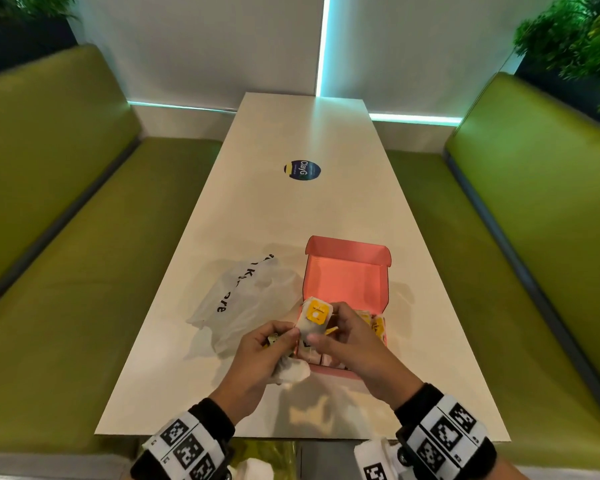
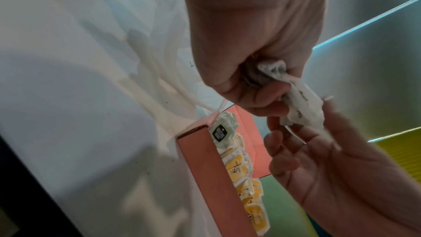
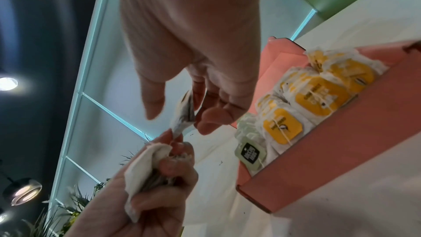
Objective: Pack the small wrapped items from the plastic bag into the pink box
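The pink box (image 1: 347, 271) stands open on the table, lid tipped back, with several yellow-tagged wrapped items (image 3: 318, 95) packed along its near side. My left hand (image 1: 284, 339) grips a bunch of white wrapped items (image 1: 291, 370) in its palm, just left of the box. My right hand (image 1: 326, 323) pinches one yellow-tagged wrapped item (image 1: 315, 315) above the box's near left corner. In the right wrist view the left hand's fingertips (image 3: 173, 138) also touch this item's (image 3: 184, 113) lower end. The crumpled plastic bag (image 1: 243, 299) lies left of the box.
The long white table (image 1: 291, 209) carries a round dark sticker (image 1: 302, 170) farther back. Green benches (image 1: 66, 237) run along both sides. One dark-tagged item (image 3: 250, 152) sits at the box's left end.
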`<state>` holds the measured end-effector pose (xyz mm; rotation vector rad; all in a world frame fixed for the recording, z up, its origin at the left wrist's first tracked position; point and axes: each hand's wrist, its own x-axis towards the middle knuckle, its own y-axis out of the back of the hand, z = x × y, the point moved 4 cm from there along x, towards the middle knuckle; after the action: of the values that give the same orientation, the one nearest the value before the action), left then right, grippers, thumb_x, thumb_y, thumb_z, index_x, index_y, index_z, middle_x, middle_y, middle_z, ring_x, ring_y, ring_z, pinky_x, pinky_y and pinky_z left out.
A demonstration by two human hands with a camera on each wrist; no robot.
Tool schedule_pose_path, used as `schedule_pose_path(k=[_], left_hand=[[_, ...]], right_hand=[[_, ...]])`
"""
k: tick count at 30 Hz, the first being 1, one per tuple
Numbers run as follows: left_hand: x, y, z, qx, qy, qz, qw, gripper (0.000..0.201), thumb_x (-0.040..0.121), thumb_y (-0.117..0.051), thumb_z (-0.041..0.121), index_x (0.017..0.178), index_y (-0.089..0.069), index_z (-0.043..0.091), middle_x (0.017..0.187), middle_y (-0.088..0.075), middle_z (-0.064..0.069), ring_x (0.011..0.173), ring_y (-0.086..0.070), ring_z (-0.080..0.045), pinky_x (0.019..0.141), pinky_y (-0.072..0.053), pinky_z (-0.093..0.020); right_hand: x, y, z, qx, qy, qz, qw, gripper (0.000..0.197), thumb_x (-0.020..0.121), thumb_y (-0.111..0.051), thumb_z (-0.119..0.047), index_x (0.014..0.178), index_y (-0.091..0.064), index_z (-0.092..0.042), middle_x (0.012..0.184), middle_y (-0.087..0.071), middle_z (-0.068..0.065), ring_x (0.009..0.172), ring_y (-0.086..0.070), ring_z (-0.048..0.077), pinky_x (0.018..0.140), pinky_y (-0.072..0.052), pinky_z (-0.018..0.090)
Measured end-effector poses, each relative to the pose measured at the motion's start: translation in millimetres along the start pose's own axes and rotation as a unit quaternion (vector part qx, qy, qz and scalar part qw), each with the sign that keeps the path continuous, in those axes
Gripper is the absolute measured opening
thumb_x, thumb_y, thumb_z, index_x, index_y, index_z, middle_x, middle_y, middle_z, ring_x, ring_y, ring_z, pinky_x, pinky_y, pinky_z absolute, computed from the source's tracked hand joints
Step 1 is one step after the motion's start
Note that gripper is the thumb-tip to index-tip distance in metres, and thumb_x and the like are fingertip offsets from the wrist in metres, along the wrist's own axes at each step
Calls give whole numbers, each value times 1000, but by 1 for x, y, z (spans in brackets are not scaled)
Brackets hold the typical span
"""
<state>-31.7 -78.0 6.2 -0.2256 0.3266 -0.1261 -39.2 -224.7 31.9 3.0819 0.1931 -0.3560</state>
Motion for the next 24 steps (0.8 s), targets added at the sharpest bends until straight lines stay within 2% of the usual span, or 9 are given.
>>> schedule_pose_path(k=[2, 6, 10, 13, 18, 21, 23, 24], left_hand=[[-1, -2, 3, -7, -3, -16, 1000, 10, 89, -55, 0, 80, -59, 3, 51, -58, 2, 41, -53, -7, 36, -37, -13], [-2, -4, 9, -34, -8, -38, 999, 10, 87, -53, -5, 79, -55, 1, 50, -58, 0, 43, -56, -8, 37, -40, -15], [1, 2, 7, -57, 6, -43, 997, 5, 81, -57, 1, 77, -56, 4, 57, -55, -2, 47, -53, -12, 38, -38, -16], [2, 7, 4, -53, 17, -41, 998, 10, 85, -55, 0, 76, -55, 5, 58, -53, -3, 48, -51, -13, 37, -36, -15], [0, 8, 1, 47, -28, -52, 997, 11, 82, -63, -2, 74, -64, 6, 61, -60, 0, 56, -57, -11, 55, -47, -21], [-1, 7, 2, 49, -50, -52, 996, 7, 80, -64, 0, 76, -65, 5, 61, -61, 2, 56, -57, -10, 56, -48, -20], [-2, 5, 3, 40, -58, -58, 996, 3, 78, -66, 3, 80, -67, 3, 64, -65, 1, 58, -60, -10, 57, -49, -19], [-3, 4, 4, 43, -61, -64, 995, 8, 75, -67, 7, 82, -69, 4, 69, -68, -1, 62, -62, -10, 60, -50, -20]], right_hand=[[0, -2, 3, 10, -4, 7, 1000, 24, 82, -66, -4, 102, -59, -15, 85, -63, 2, 62, -57, 2, 53, -44, 14], [1, -4, 4, 39, -12, 15, 999, 17, 84, -63, 0, 95, -63, -14, 75, -64, 6, 53, -57, 8, 49, -45, 19], [2, -3, 1, 69, -9, 18, 997, 15, 85, -60, 2, 89, -63, -12, 71, -61, 10, 48, -53, 11, 45, -42, 18], [5, 0, 4, 102, -22, 45, 993, 13, 85, -59, 3, 84, -63, -9, 70, -60, 7, 46, -53, 11, 43, -41, 19], [6, 0, 7, 135, -43, 62, 988, 13, 84, -61, 0, 77, -61, -11, 61, -59, 4, 45, -53, 12, 41, -40, 19], [6, -1, 7, 111, -32, 75, 990, 15, 83, -62, 2, 76, -61, -11, 59, -59, 4, 44, -52, 11, 38, -37, 16], [6, -3, 8, 89, -23, 77, 993, 14, 82, -63, 2, 78, -61, -11, 61, -60, 3, 44, -53, 10, 41, -40, 17], [6, -5, 9, 80, -20, 76, 994, 14, 82, -63, 3, 78, -61, -11, 61, -61, 3, 44, -53, 10, 43, -42, 18]])
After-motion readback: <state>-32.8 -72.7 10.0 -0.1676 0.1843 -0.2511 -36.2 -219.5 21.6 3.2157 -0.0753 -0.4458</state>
